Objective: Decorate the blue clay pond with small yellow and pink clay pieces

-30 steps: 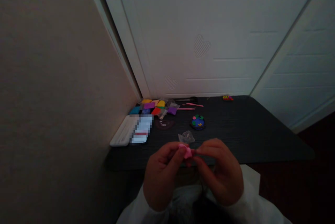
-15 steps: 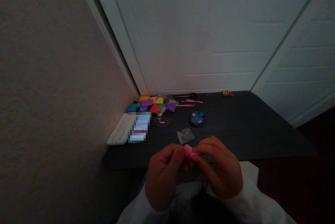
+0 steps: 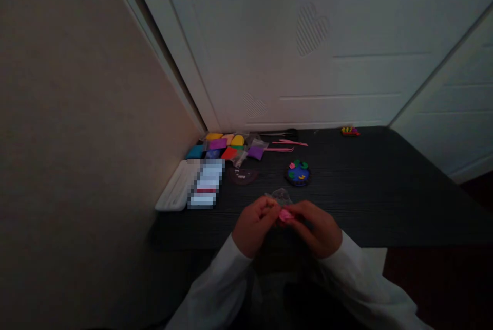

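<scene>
Between my fingertips is a small lump of pink modelling clay [image 3: 285, 215], held over the front part of the dark table. My left hand [image 3: 254, 224] pinches it from the left, and my right hand [image 3: 316, 227] grips it from the right with thumb and fingers. Just behind the hands lies a clear plastic bag [image 3: 283, 196], partly covered by them. Beyond it sits a round blue clay piece [image 3: 298, 172] with a dark rim, bearing green, pink and yellow bits.
Several bags of coloured clay [image 3: 219, 144] lie at the back left. Near them are pink tweezers [image 3: 290, 142], a dark translucent disc [image 3: 243, 176] and a white tray [image 3: 175, 188]. A small colourful clay piece [image 3: 349, 131] stands at the back right, before a white panel [image 3: 250, 26].
Both hands have moved forward over the table edge with the pink clay, now covering part of the clear bag. The view has shifted slightly.
</scene>
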{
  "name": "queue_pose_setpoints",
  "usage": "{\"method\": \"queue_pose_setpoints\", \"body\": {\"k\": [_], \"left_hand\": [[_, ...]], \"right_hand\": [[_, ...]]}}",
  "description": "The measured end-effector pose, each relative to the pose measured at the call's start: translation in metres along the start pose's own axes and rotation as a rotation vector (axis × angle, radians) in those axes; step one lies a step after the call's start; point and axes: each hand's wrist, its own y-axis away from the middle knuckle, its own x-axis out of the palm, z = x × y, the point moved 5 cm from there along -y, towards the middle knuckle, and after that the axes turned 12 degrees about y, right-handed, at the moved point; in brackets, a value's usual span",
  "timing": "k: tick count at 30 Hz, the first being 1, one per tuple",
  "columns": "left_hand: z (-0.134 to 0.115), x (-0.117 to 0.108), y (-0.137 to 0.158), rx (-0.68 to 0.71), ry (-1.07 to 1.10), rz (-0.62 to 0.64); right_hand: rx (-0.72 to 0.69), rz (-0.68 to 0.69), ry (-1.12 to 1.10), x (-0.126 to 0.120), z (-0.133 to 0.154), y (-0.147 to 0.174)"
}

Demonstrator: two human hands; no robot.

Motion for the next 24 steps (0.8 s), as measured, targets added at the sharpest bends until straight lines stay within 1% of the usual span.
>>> {"method": "queue_pose_setpoints", "body": {"k": [3,4,5,6,8,9,12,14,19,22,24], "left_hand": [[-0.008,-0.003,-0.009,0.036,-0.17,0.079],[-0.011,-0.008,-0.014,0.06,-0.267,0.073],[-0.014,-0.017,-0.02,0.098,-0.412,0.032],[-0.017,-0.028,-0.027,0.146,-0.583,-0.038],[-0.022,-0.053,-0.04,0.238,-1.018,-0.237],[-0.019,-0.064,-0.047,0.237,-1.088,-0.274],[-0.006,-0.09,-0.063,0.192,-1.199,-0.317],[0.002,-0.097,-0.068,0.162,-1.251,-0.341],[0.011,-0.094,-0.066,0.12,-1.387,-0.418],[0.01,-0.093,-0.068,0.11,-1.474,-0.483],[0.01,-0.095,-0.072,0.114,-1.48,-0.513]], "right_hand": [[0.07,0.025,0.005,0.003,-0.01,-0.004],[0.092,0.024,0.007,0.003,-0.014,-0.004],[0.111,0.018,0.008,0.004,-0.018,-0.005],[0.132,0.014,0.007,0.004,-0.023,-0.005],[0.178,0.005,0.002,0.004,-0.034,-0.003],[0.204,-0.006,-0.004,0.004,-0.039,-0.001],[0.276,-0.05,-0.04,0.003,-0.053,0.003],[0.32,-0.045,-0.07,0.003,-0.058,0.006],[0.38,-0.011,-0.117,0.006,-0.059,0.008],[0.387,-0.029,-0.125,0.005,-0.058,0.008],[0.382,-0.037,-0.135,0.006,-0.059,0.009]]}}
